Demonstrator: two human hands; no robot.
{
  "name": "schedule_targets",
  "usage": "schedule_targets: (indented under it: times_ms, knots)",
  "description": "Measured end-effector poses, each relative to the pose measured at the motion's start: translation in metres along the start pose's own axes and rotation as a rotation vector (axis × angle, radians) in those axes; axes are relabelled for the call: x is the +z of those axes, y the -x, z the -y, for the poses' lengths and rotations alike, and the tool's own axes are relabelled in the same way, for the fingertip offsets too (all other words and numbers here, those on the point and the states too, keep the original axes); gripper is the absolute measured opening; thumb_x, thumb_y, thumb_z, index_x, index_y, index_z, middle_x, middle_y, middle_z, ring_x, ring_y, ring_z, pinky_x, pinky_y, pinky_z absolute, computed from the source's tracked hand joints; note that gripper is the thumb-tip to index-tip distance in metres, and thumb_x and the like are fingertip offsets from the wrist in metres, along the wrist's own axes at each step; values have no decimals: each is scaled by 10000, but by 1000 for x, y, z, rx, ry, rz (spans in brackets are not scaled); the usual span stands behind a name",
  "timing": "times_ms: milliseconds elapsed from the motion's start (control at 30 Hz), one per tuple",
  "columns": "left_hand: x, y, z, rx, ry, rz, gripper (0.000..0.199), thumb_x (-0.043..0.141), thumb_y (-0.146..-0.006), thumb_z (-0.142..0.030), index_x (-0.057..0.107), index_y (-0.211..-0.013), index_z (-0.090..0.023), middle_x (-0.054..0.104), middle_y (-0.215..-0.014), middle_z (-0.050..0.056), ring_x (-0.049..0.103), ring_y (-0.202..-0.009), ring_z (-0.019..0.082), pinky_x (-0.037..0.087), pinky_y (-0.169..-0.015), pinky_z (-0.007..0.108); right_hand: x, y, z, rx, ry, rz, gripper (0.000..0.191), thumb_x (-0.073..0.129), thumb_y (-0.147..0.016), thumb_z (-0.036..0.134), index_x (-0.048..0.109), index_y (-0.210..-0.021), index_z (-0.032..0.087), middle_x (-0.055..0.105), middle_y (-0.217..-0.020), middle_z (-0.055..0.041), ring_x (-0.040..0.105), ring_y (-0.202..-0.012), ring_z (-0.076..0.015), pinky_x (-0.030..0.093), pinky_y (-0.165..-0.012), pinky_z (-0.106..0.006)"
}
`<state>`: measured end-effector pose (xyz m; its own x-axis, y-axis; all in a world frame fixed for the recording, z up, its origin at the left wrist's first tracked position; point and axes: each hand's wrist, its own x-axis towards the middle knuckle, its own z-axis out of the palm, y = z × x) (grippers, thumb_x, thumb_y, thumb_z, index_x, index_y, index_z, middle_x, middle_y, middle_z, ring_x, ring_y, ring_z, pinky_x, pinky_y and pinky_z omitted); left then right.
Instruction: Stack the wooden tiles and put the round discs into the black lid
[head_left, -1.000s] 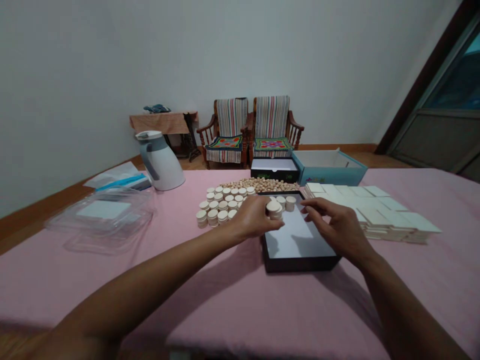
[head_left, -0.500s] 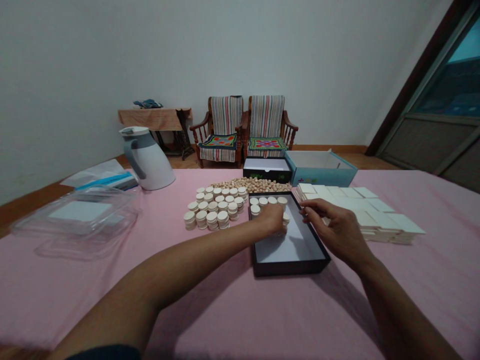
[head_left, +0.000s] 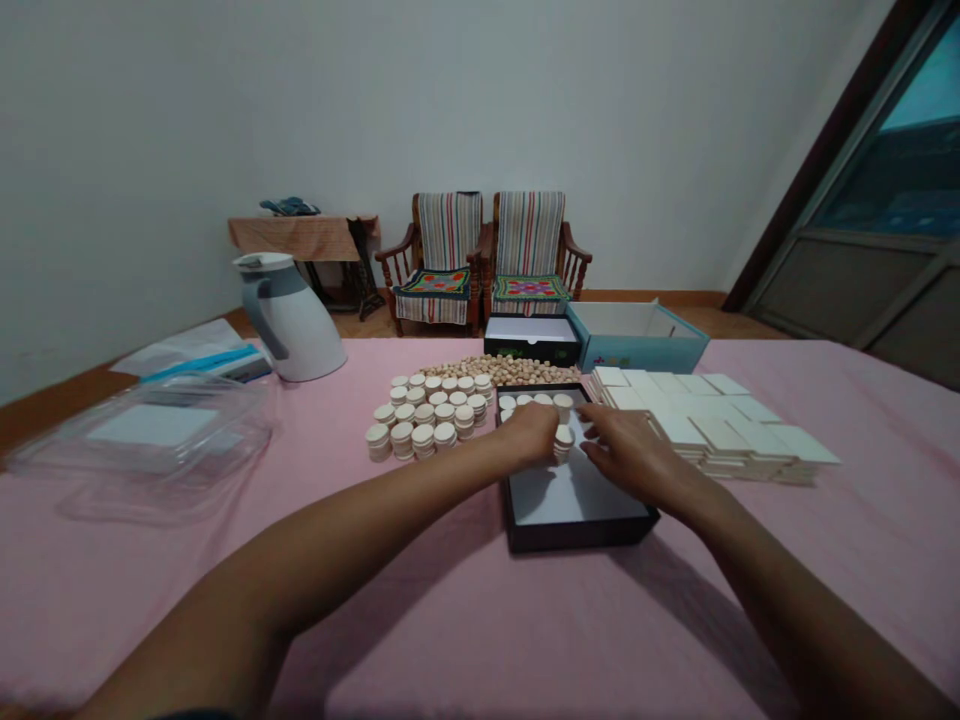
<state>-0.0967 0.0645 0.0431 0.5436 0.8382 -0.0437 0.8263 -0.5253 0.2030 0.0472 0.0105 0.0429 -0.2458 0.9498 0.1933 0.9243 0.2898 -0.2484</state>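
One pink-clothed table [head_left: 420,600] filled the foreground, with two wooden armchairs [head_left: 528,235] beyond its far edge. A pale-blue open box [head_left: 641,352] stood at that far edge, beside a black box [head_left: 532,349]. Nearer, a shallow black tray [head_left: 577,535] with a white floor lay lengthwise away from the person, between layered square white tiles [head_left: 720,435] on the right and many stacks of round wooden discs [head_left: 424,437] on the left.

Both hands worked over the tray. The left hand [head_left: 534,438] reached in low with fingers curled; whether they gripped anything could not be told. The right hand [head_left: 634,455] came over the right wall, thumb and fingers moderately parted, with nothing visible between them. One upright disc stack [head_left: 563,443] stood inside the tray between the hands, its long axis vertical, just right of the left fingers and left of the right fingertips; the left hand was nearer. Smallest, a heap of little wooden pieces [head_left: 495,370] lay behind the tray.
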Motion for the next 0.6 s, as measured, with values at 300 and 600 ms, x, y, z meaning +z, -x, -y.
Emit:
schedule_targets:
  times_ms: [300, 600]
  knots:
    - [-21, 73, 26, 114, 190, -326, 167, 547, -823, -215, 627, -960, -166, 693, -824, 31, 641, -698, 148, 475, -639, 242, 20, -25, 7, -48, 43, 212, 409, 585, -748, 83, 534, -1154, 73, 644, -1108, -176, 606, -1007, -238, 426, -827, -277]
    - [17, 108, 66, 32, 511, -493, 120, 507, -837, -174, 627, -841, -162, 643, -630, -12, 574, -539, 100, 422, -520, 194, 25, -26, 14, -6, 61, 213, 441, 537, -745, 65, 497, -1184, 49, 663, -1052, -188, 610, -994, -258, 435, -790, -302]
